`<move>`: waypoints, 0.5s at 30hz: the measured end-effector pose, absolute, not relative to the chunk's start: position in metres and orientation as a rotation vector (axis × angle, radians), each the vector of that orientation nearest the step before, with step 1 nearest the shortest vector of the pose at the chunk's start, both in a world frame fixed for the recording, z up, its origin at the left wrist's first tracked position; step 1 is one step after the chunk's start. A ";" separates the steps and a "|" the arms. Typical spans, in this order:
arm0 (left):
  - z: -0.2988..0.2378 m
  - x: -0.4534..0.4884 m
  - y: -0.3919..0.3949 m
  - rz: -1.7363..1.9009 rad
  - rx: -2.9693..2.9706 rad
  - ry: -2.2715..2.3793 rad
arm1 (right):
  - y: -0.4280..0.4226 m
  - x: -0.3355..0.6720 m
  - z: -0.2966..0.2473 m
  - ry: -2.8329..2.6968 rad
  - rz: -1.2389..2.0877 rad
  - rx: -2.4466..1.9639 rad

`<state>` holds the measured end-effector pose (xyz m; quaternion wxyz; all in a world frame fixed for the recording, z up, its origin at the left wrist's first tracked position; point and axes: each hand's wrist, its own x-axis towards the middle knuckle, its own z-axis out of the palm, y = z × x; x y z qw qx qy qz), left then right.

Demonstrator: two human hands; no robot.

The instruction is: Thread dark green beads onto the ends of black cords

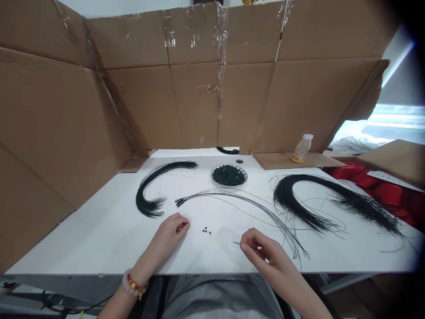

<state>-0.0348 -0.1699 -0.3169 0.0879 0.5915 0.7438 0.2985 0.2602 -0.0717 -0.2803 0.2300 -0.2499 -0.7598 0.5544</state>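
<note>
The right hand (pixel 264 254) sits at the lower centre-right of the frame, its fingers (pixel 247 246) pinched closed on a thin dark cord (pixel 236 243) whose tip pokes out to the left. The left hand (pixel 169 235) rests at the lower centre, just left of the middle, its fingers (pixel 181 226) curled nearly shut; a small reddish patch shows at the fingertips, and I cannot tell whether they hold anything. A beaded bracelet (pixel 133 284) circles that wrist.

Between the hands lie a few small dark green beads (pixel 206 230) on the white bench (pixel 83 250). Just above them, a loose group of cords (pixel 232 197) with beaded ends (pixel 179 202) arcs right towards the right hand. A plate of green beads (pixel 229 175) sits at upper centre, with a curved black cord bundle (pixel 149 192) to its left and a larger one (pixel 315 197) to its right. A plastic bottle (pixel 302 148) stands on cardboard (pixel 282 160) before the taped cardboard wall (pixel 186 102)
</note>
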 end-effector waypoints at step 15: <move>-0.243 0.025 -0.179 1.175 2.101 1.881 | -0.068 0.224 -0.262 -2.180 1.260 -0.615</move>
